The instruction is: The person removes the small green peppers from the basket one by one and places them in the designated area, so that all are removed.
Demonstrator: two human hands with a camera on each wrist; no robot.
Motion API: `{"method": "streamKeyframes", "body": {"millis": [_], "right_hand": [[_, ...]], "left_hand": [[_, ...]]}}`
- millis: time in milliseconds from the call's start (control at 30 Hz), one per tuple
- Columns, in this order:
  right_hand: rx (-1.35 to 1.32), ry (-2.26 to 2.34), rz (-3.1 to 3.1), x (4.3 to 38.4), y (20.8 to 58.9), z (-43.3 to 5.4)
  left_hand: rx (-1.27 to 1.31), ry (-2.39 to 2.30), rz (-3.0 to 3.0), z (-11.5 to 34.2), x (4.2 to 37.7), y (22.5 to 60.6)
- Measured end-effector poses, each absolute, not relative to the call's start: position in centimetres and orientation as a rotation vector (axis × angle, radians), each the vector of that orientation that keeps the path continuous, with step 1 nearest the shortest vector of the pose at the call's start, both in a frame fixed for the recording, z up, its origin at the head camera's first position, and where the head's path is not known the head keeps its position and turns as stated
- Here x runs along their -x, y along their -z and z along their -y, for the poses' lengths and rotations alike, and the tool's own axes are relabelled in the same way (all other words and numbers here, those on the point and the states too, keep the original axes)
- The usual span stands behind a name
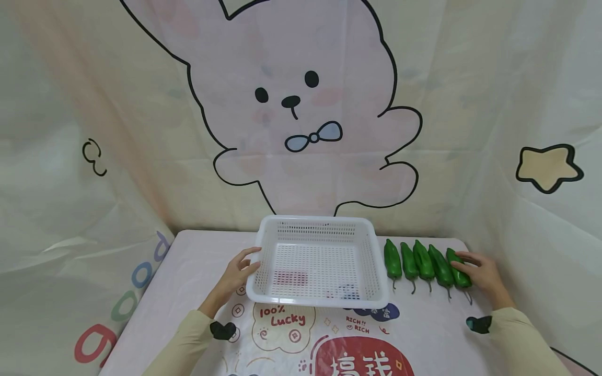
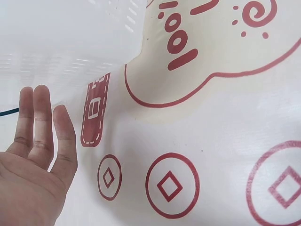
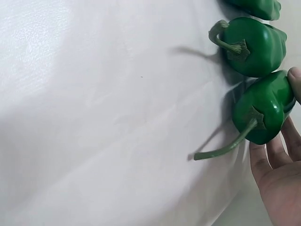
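A white plastic basket with a slotted wall and perforated bottom stands at the back middle of the table. My left hand touches its left rim; in the left wrist view three nearly straight fingers show beside the basket's side. At the right, several green peppers lie in a row, stems toward me. The rightmost green pepper is between the thumb and fingers of my right hand. Close up in the right wrist view, that pepper shows its long curved stem, with fingers beneath and thumb at its upper side.
A printed white cloth covers the table, with red lettering near the front. Behind it hangs a curtain with a cartoon animal, and more curtain borders the right side. The nearest pepper lies close beside the basket's right wall.
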State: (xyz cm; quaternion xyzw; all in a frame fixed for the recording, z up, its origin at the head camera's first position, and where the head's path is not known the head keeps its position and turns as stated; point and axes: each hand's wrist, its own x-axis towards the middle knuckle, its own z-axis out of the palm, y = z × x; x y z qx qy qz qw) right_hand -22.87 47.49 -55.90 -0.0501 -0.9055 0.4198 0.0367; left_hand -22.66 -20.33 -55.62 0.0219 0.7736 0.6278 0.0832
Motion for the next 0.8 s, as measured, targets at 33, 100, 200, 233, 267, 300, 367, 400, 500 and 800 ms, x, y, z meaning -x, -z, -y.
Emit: {"method": "streamKeyframes", "body": {"millis": [33, 100, 200, 233, 267, 300, 367, 400, 500, 800], "right_hand": [[0.154, -1.290, 2.778, 22.8, 55.9, -47.4], [0.147, -1.289, 2.781, 22.7, 56.0, -47.4], [0.147, -1.283, 2.791, 22.7, 56.0, -47.4], [0.143, -1.280, 2.796, 22.7, 56.0, -47.4], [0.140, -1.272, 2.805, 22.7, 56.0, -47.5], [0.146, -1.264, 2.813, 22.7, 56.0, -47.6], [0.149, -1.252, 2.828, 22.6, 55.9, -47.6], [0.151, -1.255, 2.835, 22.5, 55.8, -47.6], [0.156, -1.293, 2.841, 22.1, 55.2, -47.5], [0.099, -1.292, 2.853, 21.5, 53.4, -46.6]], "left_hand": [[-0.068, -1.875, -2.309, 20.3, 22.7, 55.6], [-0.066, -1.881, -2.303, 20.3, 22.7, 55.6], [-0.061, -1.888, -2.294, 20.2, 22.8, 55.6], [-0.060, -1.890, -2.291, 20.2, 22.8, 55.6], [-0.056, -1.893, -2.286, 20.2, 22.8, 55.6], [-0.059, -1.895, -2.285, 20.2, 22.8, 55.5], [-0.066, -1.898, -2.281, 20.1, 22.9, 55.6], [-0.069, -1.898, -2.280, 20.1, 22.9, 55.6], [-0.070, -1.901, -2.280, 20.1, 22.9, 55.7], [-0.076, -1.901, -2.283, 20.4, 22.8, 55.6]]}}
